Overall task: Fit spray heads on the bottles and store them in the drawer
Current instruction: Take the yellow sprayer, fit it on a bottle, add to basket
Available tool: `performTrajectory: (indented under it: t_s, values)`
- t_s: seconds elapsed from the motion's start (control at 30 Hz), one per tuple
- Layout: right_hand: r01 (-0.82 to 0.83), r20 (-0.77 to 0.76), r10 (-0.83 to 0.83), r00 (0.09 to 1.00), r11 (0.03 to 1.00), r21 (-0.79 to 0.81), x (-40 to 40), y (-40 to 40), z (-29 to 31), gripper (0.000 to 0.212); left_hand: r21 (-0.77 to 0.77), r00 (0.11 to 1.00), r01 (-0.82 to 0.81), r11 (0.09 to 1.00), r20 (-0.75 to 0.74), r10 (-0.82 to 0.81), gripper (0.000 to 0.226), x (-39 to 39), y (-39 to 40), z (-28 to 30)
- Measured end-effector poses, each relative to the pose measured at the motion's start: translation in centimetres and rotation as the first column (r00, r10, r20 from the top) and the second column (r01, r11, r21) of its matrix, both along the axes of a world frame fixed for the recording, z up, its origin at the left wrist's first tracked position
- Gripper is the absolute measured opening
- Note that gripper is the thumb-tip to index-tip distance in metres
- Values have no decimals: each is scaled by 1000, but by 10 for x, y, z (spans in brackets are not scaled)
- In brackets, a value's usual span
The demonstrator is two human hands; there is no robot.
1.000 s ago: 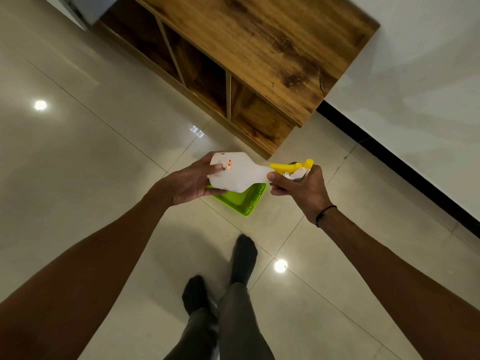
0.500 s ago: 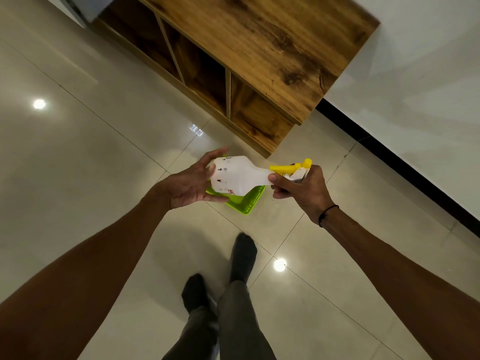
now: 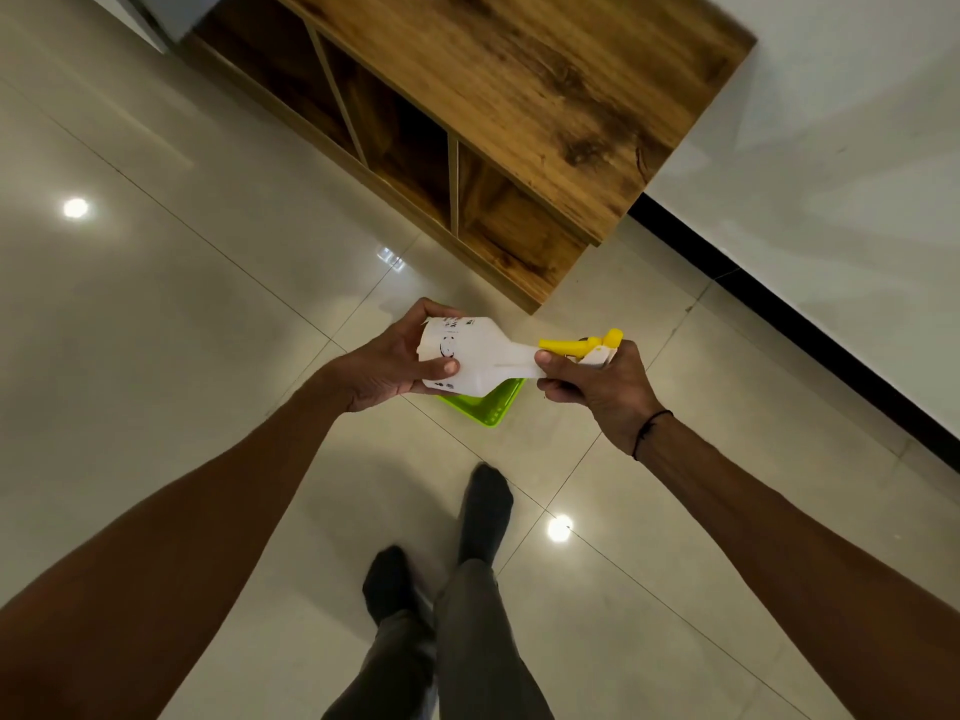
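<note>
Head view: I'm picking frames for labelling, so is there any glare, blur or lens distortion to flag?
Head view: two round lamp reflections glare on the glossy floor; wide-angle bending slants the wooden cabinet and stretches the forearms; the feet look motion-smeared; the white bottle, spray head, left hand and right hand are sharp.

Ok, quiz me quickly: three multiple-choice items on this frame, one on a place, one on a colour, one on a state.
1. Where is the green tray?
A. On the floor under the bottle
B. On the wooden cabinet
C. In a cabinet compartment

2. What colour is the spray head?
A. Red
B. Yellow
C. Blue

3. How is the white bottle held?
A. Upright in one hand
B. Lying on the floor
C. Sideways between both hands

Answers: 1 A, it sits on the tiles below the bottle. 2 B, trigger and nozzle are yellow. 3 C, left hand grips the base, right hand the neck.
</note>
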State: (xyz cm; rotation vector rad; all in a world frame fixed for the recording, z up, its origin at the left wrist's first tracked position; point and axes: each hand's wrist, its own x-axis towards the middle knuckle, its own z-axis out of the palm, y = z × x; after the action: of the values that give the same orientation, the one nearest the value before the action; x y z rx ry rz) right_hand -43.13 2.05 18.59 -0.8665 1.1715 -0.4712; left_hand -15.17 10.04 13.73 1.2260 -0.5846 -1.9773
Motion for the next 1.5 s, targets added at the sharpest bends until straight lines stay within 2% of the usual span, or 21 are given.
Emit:
performTrajectory:
  t_s: [0.13, 0.2, 0.3, 0.37, 0.47, 0.57, 0.67, 0.77, 0.87, 1.1, 1.2, 1.3, 1.5]
  values:
    - [-65, -122, 48, 991, 989, -136, 1, 5, -9, 13, 82, 998, -57, 995, -3, 57, 60, -8, 13, -14]
    - [-141, -225, 88, 970, 963, -230, 1, 8, -17, 18, 164, 989, -145, 976, 12, 145, 60, -23, 23, -23]
    - [-268, -367, 152, 918, 918, -291, 3, 12, -33, 29, 277, 941, -331, 902, 19, 339, 43, -54, 41, -38]
    - [-353, -451, 198, 871, 889, -291, 4, 16, -45, 31, 335, 905, -421, 843, 94, 415, 30, -76, 52, -49]
    - [-471, -565, 248, 787, 832, -292, 6, 23, -66, 31, 420, 839, -540, 729, 200, 506, 43, -102, 62, -69]
    - [-539, -625, 274, 732, 793, -284, 8, 25, -85, 28, 432, 797, -597, 676, 218, 564, 33, -115, 61, -87]
    - [-580, -653, 299, 696, 769, -267, 11, 21, -106, 29, 443, 781, -620, 648, 265, 566, 31, -121, 54, -109]
    - [-612, -671, 321, 668, 751, -250, 14, 19, -123, 32, 463, 787, -607, 646, 239, 569, 26, -121, 51, -120]
    - [-637, -694, 344, 633, 740, -214, 18, 15, -137, 34, 499, 796, -592, 633, 238, 556, 33, -119, 47, -131]
    - [-697, -754, 390, 529, 707, -123, 30, 16, -168, 40, 586, 832, -529, 614, 216, 511, 33, -121, 38, -158]
    - [-728, -800, 374, 468, 677, -110, 38, 22, -184, 35, 619, 827, -524, 585, 204, 524, 47, -123, 35, -170]
    - [-744, -826, 383, 413, 665, -63, 47, 29, -205, 32, 624, 821, -513, 589, 155, 550, 60, -123, 35, -184]
    - [-806, -886, 358, 295, 592, -29, 59, 42, -239, 26, 607, 812, -532, 590, 168, 559, 80, -121, 38, -213]
